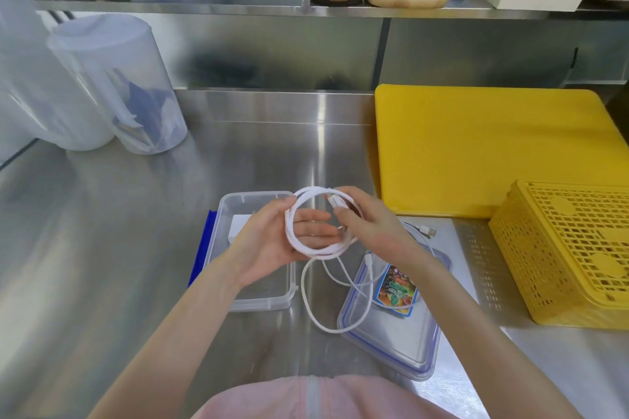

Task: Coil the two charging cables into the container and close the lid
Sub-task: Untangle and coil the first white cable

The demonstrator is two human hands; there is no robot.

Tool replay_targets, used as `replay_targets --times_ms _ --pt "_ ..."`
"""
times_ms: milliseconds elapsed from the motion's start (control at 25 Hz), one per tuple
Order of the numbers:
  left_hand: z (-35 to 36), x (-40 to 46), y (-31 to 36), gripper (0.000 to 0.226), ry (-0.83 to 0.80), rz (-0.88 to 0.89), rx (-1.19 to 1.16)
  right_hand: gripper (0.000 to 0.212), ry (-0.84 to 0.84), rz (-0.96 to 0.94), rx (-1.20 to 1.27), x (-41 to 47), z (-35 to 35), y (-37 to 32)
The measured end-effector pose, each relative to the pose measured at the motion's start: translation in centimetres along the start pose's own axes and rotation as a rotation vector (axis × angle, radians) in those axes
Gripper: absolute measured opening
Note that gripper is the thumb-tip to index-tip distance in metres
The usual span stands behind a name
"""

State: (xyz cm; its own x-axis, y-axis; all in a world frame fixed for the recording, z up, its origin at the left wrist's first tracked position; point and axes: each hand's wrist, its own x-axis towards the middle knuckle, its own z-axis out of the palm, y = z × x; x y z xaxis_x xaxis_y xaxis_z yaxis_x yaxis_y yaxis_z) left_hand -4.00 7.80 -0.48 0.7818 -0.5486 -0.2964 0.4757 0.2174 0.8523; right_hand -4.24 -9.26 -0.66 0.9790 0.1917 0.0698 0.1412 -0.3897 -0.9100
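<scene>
A white charging cable (308, 250) is partly wound into a ring held above the clear plastic container (231, 206). My left hand (272, 245) holds the ring from the left, fingers passing behind the loops. My right hand (364, 221) pinches the cable's plug end at the ring's top right. The loose tail of this cable hangs down and loops on the steel counter. A second cable (422, 231) with a USB plug lies to the right, trailing over the clear lid (398, 347) with its blue seal. A small white block sits inside the container.
A colourful label (396, 289) lies on the lid. A yellow perforated crate (571, 252) stands at the right and a yellow cutting board (486, 146) behind it. Translucent jugs (112, 78) stand at the back left. A blue strip (200, 248) edges the container's left side.
</scene>
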Motion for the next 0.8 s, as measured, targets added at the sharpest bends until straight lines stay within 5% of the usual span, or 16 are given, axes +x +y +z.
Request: replay_targets --times_ms 320,600,800 --pt "0.6 -0.2 1.6 0.041 -0.014 -0.2 0.427 0.026 -0.215 -0.095 -0.199 -1.0 -0.2 -1.0" --pt "0.7 0.1 1.0 0.028 -0.001 -0.136 0.411 0.036 -0.22 -0.136 -0.217 -0.9 -0.1 -0.8" --pt "0.3 -0.1 0.9 0.032 0.066 -0.086 0.346 0.021 -0.201 -0.067 -0.055 -0.8 -0.4 -0.2"
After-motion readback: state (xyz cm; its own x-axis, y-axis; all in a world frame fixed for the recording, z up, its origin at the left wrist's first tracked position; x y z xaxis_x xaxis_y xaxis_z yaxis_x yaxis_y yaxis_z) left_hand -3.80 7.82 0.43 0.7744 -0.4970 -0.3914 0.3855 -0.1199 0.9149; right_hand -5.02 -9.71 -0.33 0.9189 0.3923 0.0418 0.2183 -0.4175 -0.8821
